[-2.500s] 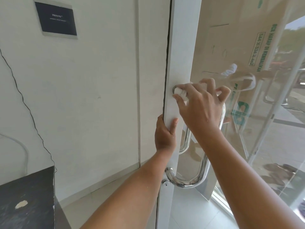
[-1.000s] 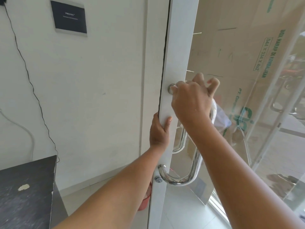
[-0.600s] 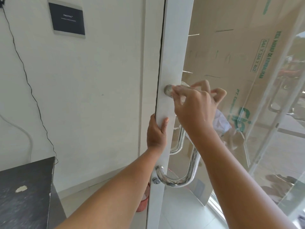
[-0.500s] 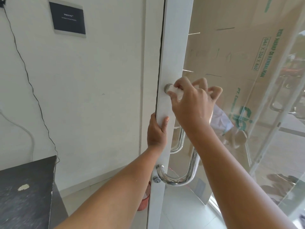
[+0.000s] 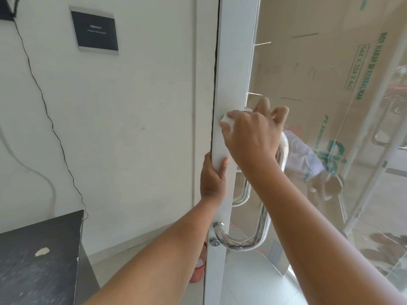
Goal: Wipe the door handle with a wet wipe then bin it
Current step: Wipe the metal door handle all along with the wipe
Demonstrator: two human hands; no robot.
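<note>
One left hand (image 5: 212, 179), one right hand (image 5: 253, 142), one wet wipe (image 5: 227, 121), two back-to-back door handles (image 5: 262, 227), one wall plaque (image 5: 95, 30)

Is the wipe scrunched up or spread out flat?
Scrunched up: the wipe shows as a small white wad pinched in the right hand at the handle's top end.

The white door frame (image 5: 233, 62) carries the chrome door handle (image 5: 263, 225); a red object (image 5: 199, 271) stands on the tiled floor (image 5: 242, 285).

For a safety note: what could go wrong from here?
The left hand grips the door edge by the jamb gap; if the door swings, it could get pinched. The right hand presses the wet wipe only at the top mount of the door handle, so its lower curve may go unwiped.
</note>
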